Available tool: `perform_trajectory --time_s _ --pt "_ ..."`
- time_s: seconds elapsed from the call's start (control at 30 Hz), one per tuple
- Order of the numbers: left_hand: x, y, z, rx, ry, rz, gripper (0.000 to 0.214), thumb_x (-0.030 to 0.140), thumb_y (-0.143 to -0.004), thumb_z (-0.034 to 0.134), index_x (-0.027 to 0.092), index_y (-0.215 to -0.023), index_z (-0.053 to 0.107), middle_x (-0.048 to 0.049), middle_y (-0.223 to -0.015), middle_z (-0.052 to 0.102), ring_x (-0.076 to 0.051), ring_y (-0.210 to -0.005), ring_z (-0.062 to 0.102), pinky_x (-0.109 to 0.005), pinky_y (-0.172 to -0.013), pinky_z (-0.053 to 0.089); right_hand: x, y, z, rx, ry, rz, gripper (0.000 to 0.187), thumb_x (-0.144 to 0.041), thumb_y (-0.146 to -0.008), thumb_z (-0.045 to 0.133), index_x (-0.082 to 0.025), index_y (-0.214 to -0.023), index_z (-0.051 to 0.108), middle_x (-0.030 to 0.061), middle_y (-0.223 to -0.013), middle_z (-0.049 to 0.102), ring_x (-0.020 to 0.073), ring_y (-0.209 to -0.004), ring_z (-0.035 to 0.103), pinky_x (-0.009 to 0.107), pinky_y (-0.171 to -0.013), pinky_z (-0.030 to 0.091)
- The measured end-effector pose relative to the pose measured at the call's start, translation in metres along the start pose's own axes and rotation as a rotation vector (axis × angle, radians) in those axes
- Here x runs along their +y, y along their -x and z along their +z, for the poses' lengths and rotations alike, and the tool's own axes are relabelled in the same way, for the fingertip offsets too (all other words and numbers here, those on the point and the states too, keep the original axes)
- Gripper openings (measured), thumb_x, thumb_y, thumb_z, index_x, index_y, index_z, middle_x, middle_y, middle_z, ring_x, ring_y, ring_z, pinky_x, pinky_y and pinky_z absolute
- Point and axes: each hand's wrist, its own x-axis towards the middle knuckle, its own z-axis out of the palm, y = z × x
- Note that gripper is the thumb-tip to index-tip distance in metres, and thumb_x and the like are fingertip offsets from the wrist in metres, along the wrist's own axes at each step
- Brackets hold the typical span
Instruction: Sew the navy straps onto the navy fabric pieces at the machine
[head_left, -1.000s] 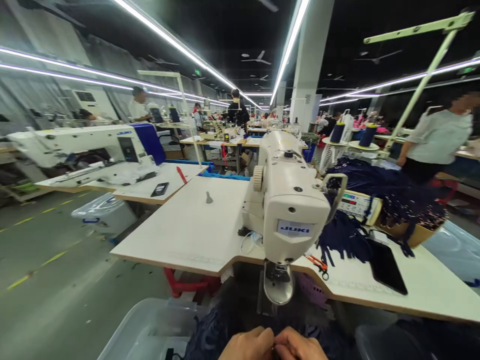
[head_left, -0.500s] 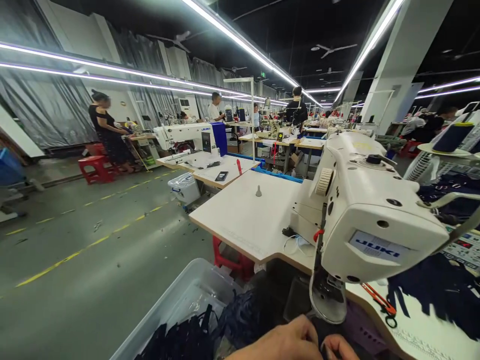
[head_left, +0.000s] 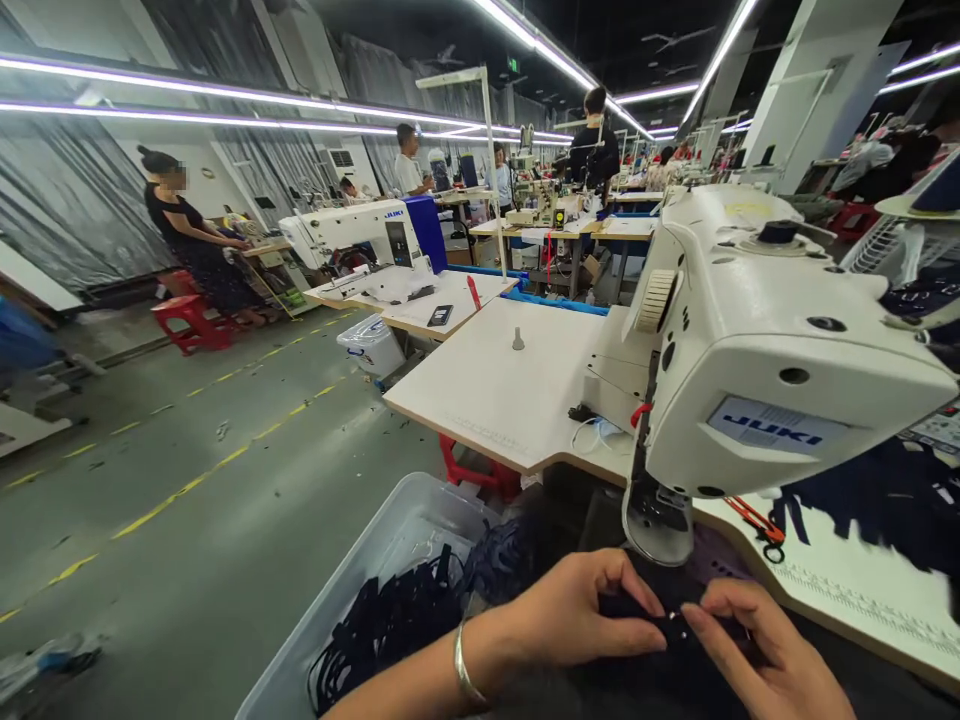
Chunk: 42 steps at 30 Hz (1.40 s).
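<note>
My left hand (head_left: 592,610), with a silver bangle on its wrist, pinches a dark navy fabric strip (head_left: 630,606) between thumb and fingers. Facing it, my right hand (head_left: 761,640) also has thumb and fingers closed at the strip's other side. Small shiny spots show on the dark material between the fingertips. Both hands are just below the head of a white sewing machine (head_left: 780,360), low in the view. Dark cloth beneath the hands makes the strip's full outline hard to make out.
A clear plastic bin (head_left: 420,525) of dark strips stands left of my hands. Orange-handled snips (head_left: 754,520) and a pile of navy strips (head_left: 877,500) lie on the right of the machine's table. A white tabletop (head_left: 480,385) extends ahead. Several people work farther off.
The view has tilted down, so both hands now show more fully. My hands are a little farther apart, with the dark strip visible between them.
</note>
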Motion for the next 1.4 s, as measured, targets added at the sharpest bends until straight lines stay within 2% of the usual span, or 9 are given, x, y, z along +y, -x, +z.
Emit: perform_trajectory --time_s 0.1,0.17,0.27,0.4,0.57,0.77,0.9,1.03,1.4 --pt "0.009 -0.007 0.000 0.030 0.080 0.037 0.019 0.025 -0.074 0.076 0.013 -0.082 0.063 -0.0064 -0.092 0.069 -0.015 -0.086 0.065 -0.025 -0.081 0.048 -0.001 -0.003 -0.007 0.218 0.133 -0.117 0.022 -0.048 -0.082 0.064 -0.027 -0.085 0.069 0.0029 -0.090 0.069 0.0196 -0.085 0.066 0.025 -0.078 0.053" --pt "0.007 -0.011 0.001 0.096 0.067 0.044 0.020 0.027 -0.076 0.075 0.013 -0.082 0.063 -0.0064 -0.090 0.069 -0.014 -0.084 0.064 -0.025 -0.080 0.048 0.000 0.001 -0.007 0.279 0.147 -0.102 0.021 -0.044 -0.088 0.058 -0.027 -0.089 0.071 0.0039 -0.097 0.069 0.0201 -0.093 0.066 0.028 -0.084 0.052" --pt "0.002 -0.015 0.004 0.136 0.050 0.058 0.024 0.031 -0.077 0.076 0.013 -0.082 0.062 -0.0064 -0.088 0.070 -0.015 -0.083 0.065 -0.026 -0.081 0.048 0.007 0.012 -0.001 0.083 0.036 -0.004 0.027 -0.040 -0.093 0.051 -0.025 -0.093 0.073 0.0053 -0.097 0.073 0.0199 -0.090 0.069 0.026 -0.078 0.055" --pt "0.000 -0.016 0.010 0.125 0.048 0.071 0.023 0.032 -0.079 0.075 0.013 -0.083 0.061 -0.0073 -0.090 0.071 -0.017 -0.088 0.067 -0.028 -0.083 0.049 0.014 0.020 0.016 -0.156 -0.154 0.199 0.042 -0.053 -0.091 0.049 -0.020 -0.099 0.074 0.0119 -0.108 0.071 0.0279 -0.106 0.065 0.040 -0.093 0.051" --pt "-0.001 -0.014 0.014 0.168 -0.143 0.107 0.014 0.025 -0.079 0.072 0.014 -0.082 0.064 -0.0044 -0.086 0.072 -0.016 -0.084 0.068 -0.023 -0.076 0.050 0.005 0.020 0.030 0.077 -0.466 0.347 0.032 -0.048 -0.088 0.058 -0.021 -0.101 0.068 0.0075 -0.100 0.071 0.0213 -0.095 0.067 0.029 -0.085 0.054" --pt "-0.007 -0.011 0.020 0.220 -0.361 0.246 0.006 0.021 -0.084 0.066 0.015 -0.086 0.065 -0.0040 -0.084 0.071 -0.013 -0.075 0.066 -0.020 -0.069 0.050 -0.010 0.021 0.032 0.312 -0.330 0.099 0.010 -0.032 -0.089 0.061 -0.023 -0.091 0.065 0.0032 -0.092 0.067 0.0157 -0.087 0.066 0.021 -0.076 0.054" --pt "-0.012 -0.010 0.023 0.213 -0.422 0.397 0.003 0.017 -0.088 0.061 0.016 -0.090 0.063 -0.0053 -0.089 0.070 -0.014 -0.082 0.068 -0.020 -0.075 0.052 -0.016 0.016 0.032 0.315 -0.331 -0.043 0.002 -0.025 -0.087 0.063 -0.023 -0.087 0.062 0.0015 -0.087 0.065 0.0146 -0.084 0.065 0.022 -0.075 0.056" --pt "-0.017 -0.007 0.024 0.204 -0.504 0.545 0.003 0.018 -0.093 0.056 0.016 -0.094 0.058 -0.0074 -0.097 0.070 -0.014 -0.091 0.068 -0.021 -0.081 0.054 -0.013 0.015 0.031 0.349 -0.248 -0.156 0.009 -0.018 -0.084 0.066 -0.023 -0.082 0.059 0.0002 -0.083 0.063 0.0132 -0.077 0.063 0.023 -0.073 0.055" --pt "-0.018 -0.005 0.025 0.183 -0.518 0.659 0.003 0.013 -0.094 0.054 0.015 -0.094 0.055 -0.0108 -0.102 0.069 -0.014 -0.097 0.067 -0.021 -0.086 0.053 -0.011 0.018 0.028 0.333 -0.159 -0.325 0.016 -0.008 -0.084 0.063 -0.023 -0.083 0.058 -0.0019 -0.079 0.062 0.0127 -0.072 0.061 0.025 -0.071 0.052"
